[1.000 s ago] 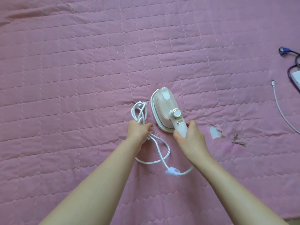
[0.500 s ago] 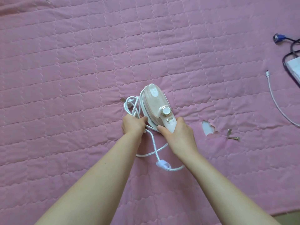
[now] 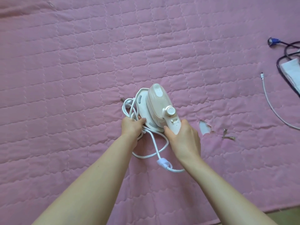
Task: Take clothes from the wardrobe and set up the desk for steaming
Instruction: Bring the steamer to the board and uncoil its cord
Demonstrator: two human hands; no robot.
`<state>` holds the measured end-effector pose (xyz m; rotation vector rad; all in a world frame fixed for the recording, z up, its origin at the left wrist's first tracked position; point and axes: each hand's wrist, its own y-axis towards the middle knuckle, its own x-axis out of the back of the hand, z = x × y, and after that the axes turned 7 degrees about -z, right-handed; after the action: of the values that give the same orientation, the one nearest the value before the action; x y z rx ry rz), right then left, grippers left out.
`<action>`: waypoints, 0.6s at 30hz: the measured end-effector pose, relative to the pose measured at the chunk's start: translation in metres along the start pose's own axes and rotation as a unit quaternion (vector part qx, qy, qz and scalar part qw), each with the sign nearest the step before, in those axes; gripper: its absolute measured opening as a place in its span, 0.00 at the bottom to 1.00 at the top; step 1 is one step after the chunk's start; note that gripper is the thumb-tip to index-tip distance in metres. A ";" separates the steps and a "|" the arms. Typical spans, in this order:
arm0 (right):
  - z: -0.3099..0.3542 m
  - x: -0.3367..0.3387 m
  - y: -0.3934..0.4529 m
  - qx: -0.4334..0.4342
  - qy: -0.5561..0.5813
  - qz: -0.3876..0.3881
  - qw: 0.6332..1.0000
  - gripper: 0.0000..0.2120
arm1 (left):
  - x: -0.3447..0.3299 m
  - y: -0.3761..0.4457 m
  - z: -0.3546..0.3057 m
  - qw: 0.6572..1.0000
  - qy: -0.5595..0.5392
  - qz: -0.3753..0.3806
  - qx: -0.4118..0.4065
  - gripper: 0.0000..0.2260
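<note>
Pink quilted cover lies under the steamer, its handle gripped by the right hand while the left hand clutches the bundled cord; best lifted together, loops kept from snagging.

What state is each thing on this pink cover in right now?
Steam iron: tilted on its side, handle in the right hand.
White cord: loosely looped, bunched in the left hand.
Pink quilted cover: spread flat, torn by a hole.
White cable: loose, unplugged.
</note>
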<state>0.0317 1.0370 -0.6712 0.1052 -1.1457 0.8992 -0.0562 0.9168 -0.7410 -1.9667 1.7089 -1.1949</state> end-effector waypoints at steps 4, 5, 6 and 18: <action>0.005 0.020 -0.015 -0.001 0.017 -0.009 1.000 0.17 | 0.020 -0.014 0.007 0.999 -0.033 0.003 0.017 0.10; 0.008 0.027 -0.018 0.000 0.020 -0.007 1.000 0.17 | 0.026 -0.020 0.008 0.999 -0.035 0.001 0.025 0.10; 0.013 0.034 -0.022 0.003 0.020 -0.004 1.000 0.17 | 0.033 -0.026 0.007 0.999 -0.039 -0.002 0.032 0.10; 0.074 0.150 -0.114 0.083 0.036 0.020 0.996 0.15 | 0.149 -0.161 -0.046 0.988 -0.144 -0.047 0.021 0.07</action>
<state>0.0700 1.0096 -0.4742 0.1849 -1.0086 1.0266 0.0157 0.8365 -0.5439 -2.0963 1.4505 -0.9128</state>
